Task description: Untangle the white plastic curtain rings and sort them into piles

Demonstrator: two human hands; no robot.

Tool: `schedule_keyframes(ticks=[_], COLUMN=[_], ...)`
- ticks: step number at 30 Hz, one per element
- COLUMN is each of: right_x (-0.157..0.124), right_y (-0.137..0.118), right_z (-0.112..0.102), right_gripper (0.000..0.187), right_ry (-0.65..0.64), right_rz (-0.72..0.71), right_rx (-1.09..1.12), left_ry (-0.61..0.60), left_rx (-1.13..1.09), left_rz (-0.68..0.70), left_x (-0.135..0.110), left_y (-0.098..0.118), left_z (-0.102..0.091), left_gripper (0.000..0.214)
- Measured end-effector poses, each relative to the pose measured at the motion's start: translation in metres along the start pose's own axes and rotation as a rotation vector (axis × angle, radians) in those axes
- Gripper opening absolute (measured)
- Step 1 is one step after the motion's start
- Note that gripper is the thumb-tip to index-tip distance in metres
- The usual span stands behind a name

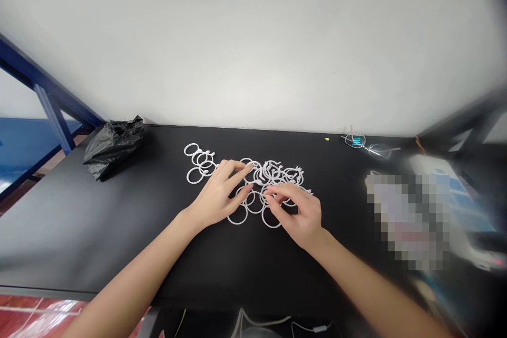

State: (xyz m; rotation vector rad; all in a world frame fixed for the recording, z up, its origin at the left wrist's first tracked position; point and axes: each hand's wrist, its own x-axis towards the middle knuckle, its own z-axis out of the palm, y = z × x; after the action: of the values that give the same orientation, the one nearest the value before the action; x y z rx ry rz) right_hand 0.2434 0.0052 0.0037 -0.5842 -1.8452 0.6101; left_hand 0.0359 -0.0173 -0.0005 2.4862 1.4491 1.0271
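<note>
A heap of white plastic rings with small hooked ends (264,173), resembling shower curtain rings, lies in the middle of the black table (237,269). My left hand (216,193) reaches over the left edge of the heap, thumb and fingers apart with a gap between them. On the near right side of the heap, my right hand (301,214) pinches thumb and forefinger together on a white ring; the fingertips partly hide the hold. Left of my left hand sits a smaller group of the same rings (204,157), loosely overlapping.
A crumpled black plastic bag (114,145) stands at the back left. Eyeglasses (368,148) lie at the back right, near a small yellow bit (327,139). A blurred white object (467,222) is at the right. A pale wall (253,53) rises behind the table.
</note>
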Motion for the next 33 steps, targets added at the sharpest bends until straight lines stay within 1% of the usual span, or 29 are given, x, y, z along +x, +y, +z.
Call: schedule_keyframes(ticks=[3,5,8,10,12,15,18,20,23,25,26,28,30,31,33], right_x=[-0.003,-0.004,-0.005,-0.005,-0.006,-0.007,-0.007,-0.008,-0.009,-0.011,-0.012,-0.013,-0.014,-0.014,-0.014], right_y=[0.005,0.006,0.004,0.003,0.002,0.003,0.004,0.004,0.004,0.004,0.003,0.001,-0.001,-0.001,-0.002], right_z=[0.001,0.001,0.002,0.002,0.003,0.004,0.005,0.005,0.005,0.005,0.005,0.005,0.005,0.006,0.006], right_gripper=[0.034,0.037,0.043,0.046,0.044,0.035,0.022,0.017,0.016,0.017,0.017,0.018,0.019,0.02,0.021], right_ry=[-0.002,-0.008,-0.019,-0.021,-0.02,-0.001,0.052,0.074,0.089,0.114,0.124,0.116,0.075,0.052,0.032], right_rz=[0.044,0.039,0.021,0.019,-0.007,-0.035,0.038,0.074,0.081,0.095,0.107,0.123,0.121,0.112,0.085], right_rx=[0.006,0.013,0.028,0.035,0.032,0.021,0.013,-0.007,-0.02,0.012,0.04,0.114,0.17,0.181,0.181], left_ry=[0.014,0.007,-0.043,-0.08,-0.099,-0.106,-0.103,-0.092,-0.067,-0.033,-0.009,0.017,0.001,-0.01,-0.013], left_rx=[0.023,0.041,0.077,0.117,0.177,0.295,0.364,0.359,0.251,0.078,-0.031,-0.243,-0.385,-0.424,-0.463], left_rz=[0.077,0.1,0.097,0.107,0.133,0.176,0.203,0.203,0.188,0.138,0.092,-0.015,-0.085,-0.1,-0.116], left_x=[-0.001,-0.001,0.001,0.002,0.003,0.001,0.0,0.0,0.0,-0.002,-0.003,-0.005,-0.008,-0.009,-0.011], left_y=[0.002,0.005,0.011,0.016,0.021,0.025,0.025,0.024,0.021,0.021,0.021,0.023,0.025,0.027,0.029], left_z=[0.001,-0.001,-0.005,-0.006,-0.005,-0.001,0.002,0.001,-0.001,-0.002,-0.001,0.001,0.004,0.005,0.007], left_gripper=[0.039,0.032,0.018,0.014,0.017,0.022,0.023,0.022,0.018,0.014,0.017,0.036,0.048,0.048,0.039])
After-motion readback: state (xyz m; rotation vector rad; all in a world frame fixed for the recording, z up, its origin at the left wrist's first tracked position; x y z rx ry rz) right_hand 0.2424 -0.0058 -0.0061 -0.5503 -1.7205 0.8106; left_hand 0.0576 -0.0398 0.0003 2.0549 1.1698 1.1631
